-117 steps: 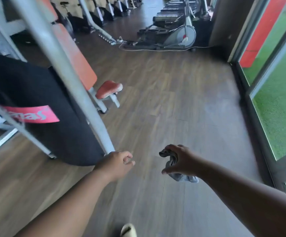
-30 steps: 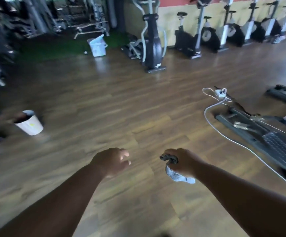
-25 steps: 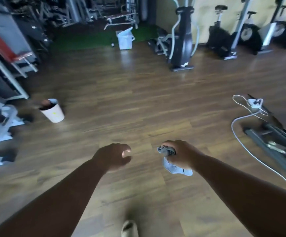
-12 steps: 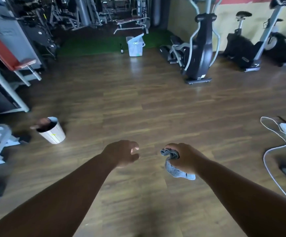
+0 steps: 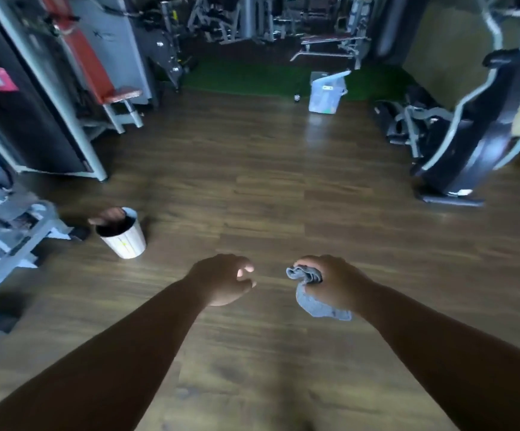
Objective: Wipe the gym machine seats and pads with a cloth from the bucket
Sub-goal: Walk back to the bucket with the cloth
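Note:
My right hand [image 5: 334, 283] is closed around a crumpled grey cloth [image 5: 313, 301], part of which hangs below the fist. My left hand [image 5: 223, 279] is loosely curled beside it and holds nothing. Both are stretched out over the wooden floor. A small white bucket [image 5: 125, 236] with a dark inside stands on the floor to the front left, well beyond my left hand. A gym machine with an orange back pad [image 5: 81, 48] and an orange seat [image 5: 122, 94] stands at the far left.
A grey machine frame [image 5: 13, 231] lies low at the left edge beside the bucket. An elliptical trainer [image 5: 476, 135] stands at the right. A white bin [image 5: 325, 93] sits by the green mat [image 5: 252, 76] at the back, with weight machines behind.
My view has swung left from the window side to the gym floor; the bucket and the orange-padded machine came into view and drifted right. My right hand kept hold of the cloth throughout.

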Tool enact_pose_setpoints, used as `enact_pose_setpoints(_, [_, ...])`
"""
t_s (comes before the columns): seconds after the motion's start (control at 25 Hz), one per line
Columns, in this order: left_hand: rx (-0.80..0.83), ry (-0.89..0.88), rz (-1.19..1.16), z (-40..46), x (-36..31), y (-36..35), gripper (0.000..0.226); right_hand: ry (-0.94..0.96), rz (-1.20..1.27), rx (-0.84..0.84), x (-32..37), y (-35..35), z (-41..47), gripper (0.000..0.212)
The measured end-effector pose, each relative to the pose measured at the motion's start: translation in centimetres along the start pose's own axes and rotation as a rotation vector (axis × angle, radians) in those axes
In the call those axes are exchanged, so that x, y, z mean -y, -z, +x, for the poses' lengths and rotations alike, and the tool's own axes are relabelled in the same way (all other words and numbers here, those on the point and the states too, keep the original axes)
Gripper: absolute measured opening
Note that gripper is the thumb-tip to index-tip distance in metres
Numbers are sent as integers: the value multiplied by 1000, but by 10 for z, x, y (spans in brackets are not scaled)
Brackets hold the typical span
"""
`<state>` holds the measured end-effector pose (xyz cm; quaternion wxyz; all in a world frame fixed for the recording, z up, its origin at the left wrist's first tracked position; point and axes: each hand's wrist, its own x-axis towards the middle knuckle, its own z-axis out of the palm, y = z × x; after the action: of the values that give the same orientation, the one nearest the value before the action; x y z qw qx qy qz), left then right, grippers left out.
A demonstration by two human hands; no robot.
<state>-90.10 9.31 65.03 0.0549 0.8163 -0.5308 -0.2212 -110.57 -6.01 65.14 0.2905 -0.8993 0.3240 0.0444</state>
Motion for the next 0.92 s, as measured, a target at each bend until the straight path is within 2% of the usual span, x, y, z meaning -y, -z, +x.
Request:
enact_pose_setpoints(0.16, [-31, 116, -91, 69, 46, 32, 43, 91, 13, 57, 34, 37, 124, 37])
enact_pose_setpoints(0.36, [-81, 198, -203, 165, 142, 89, 41, 172, 117, 83, 92, 48, 289, 37])
enact_pose_setpoints(0.48, [-75, 194, -282, 230, 201, 132, 42, 141, 219, 91, 129, 56, 380, 37])
enact_pose_setpoints(0.64, [-20, 176, -518, 310, 257, 191, 47, 110, 367, 96, 164, 71, 489, 44])
enact_pose_setpoints(0.76, [-17, 201, -641, 365, 288, 229, 29, 115, 427, 99, 179, 87, 566, 49])
enact_pose_setpoints(0.84, [-81, 256, -706, 400, 312, 248, 15, 148, 430, 131, 190, 98, 621, 52])
enact_pose_setpoints(0.92, [-152, 301, -739, 438, 341, 265, 19, 202, 420, 173, 203, 107, 682, 54])
